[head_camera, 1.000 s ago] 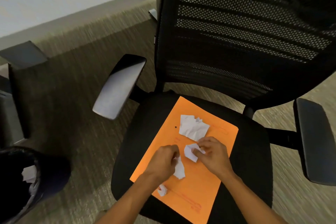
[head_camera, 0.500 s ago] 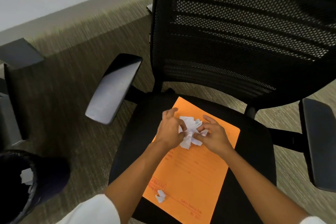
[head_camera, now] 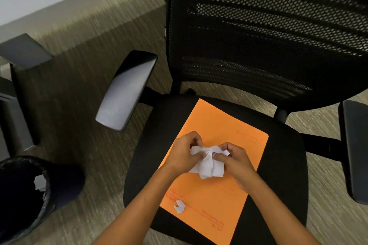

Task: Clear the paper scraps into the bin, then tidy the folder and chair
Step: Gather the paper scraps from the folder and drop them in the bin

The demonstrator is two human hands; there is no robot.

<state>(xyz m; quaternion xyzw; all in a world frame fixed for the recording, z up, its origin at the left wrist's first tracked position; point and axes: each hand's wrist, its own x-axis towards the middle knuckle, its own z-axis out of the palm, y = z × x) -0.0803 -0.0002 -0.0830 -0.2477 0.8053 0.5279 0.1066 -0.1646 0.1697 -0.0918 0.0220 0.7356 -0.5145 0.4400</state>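
An orange folder lies flat on the black seat of an office chair. Above the folder's middle, my left hand and my right hand both grip one bunch of crumpled white paper scraps, held between them. One small white scrap rests alone on the folder's near left corner. A black bin with a dark liner stands on the floor at the lower left, with white paper inside it.
The chair's mesh back rises behind the seat, with armrests at left and right. Part of another dark chair stands at the far left. Carpet lies between chair and bin.
My hands gathered the separate scraps on the folder into one bunch and lifted it between them. The large far scrap is gone from the folder; the small scrap stays put.
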